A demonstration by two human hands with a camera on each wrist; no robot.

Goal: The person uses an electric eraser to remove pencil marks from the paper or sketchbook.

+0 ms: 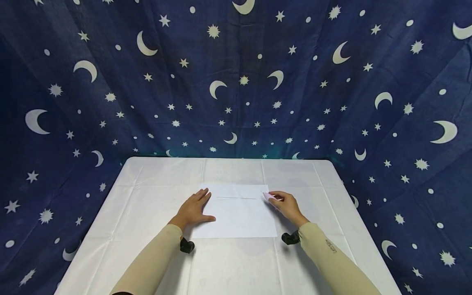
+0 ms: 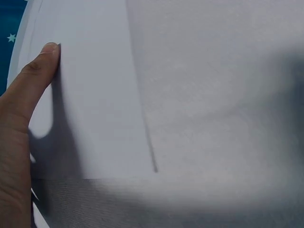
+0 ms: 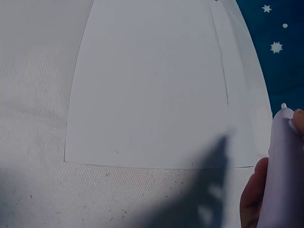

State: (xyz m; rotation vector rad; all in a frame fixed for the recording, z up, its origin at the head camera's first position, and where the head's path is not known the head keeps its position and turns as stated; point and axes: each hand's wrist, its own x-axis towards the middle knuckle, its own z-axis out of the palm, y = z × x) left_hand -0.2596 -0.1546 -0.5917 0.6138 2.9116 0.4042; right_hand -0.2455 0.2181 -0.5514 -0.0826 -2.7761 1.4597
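Observation:
A sheet of white paper (image 1: pixel 236 223) lies on the table, with a thin dark line (image 1: pixel 236 198) drawn across its upper part. My left hand (image 1: pixel 193 208) rests on the sheet's left side, fingers spread. Its thumb (image 2: pixel 42 66) shows in the left wrist view, lying on the paper. At the sheet's upper right edge, my right hand (image 1: pixel 289 207) grips a lilac electric eraser (image 3: pixel 285 166) with a small white tip (image 3: pixel 284 106). The tip stands to the right of the line's end. In the right wrist view most of the right hand is hidden behind the eraser.
A white cloth covers the table (image 1: pixel 236 266). Small dark crumbs (image 3: pixel 124 211) are scattered on the cloth and paper near the sheet's right edge. Behind the table and along both sides hangs a dark blue curtain (image 1: pixel 236 53) with moons and stars.

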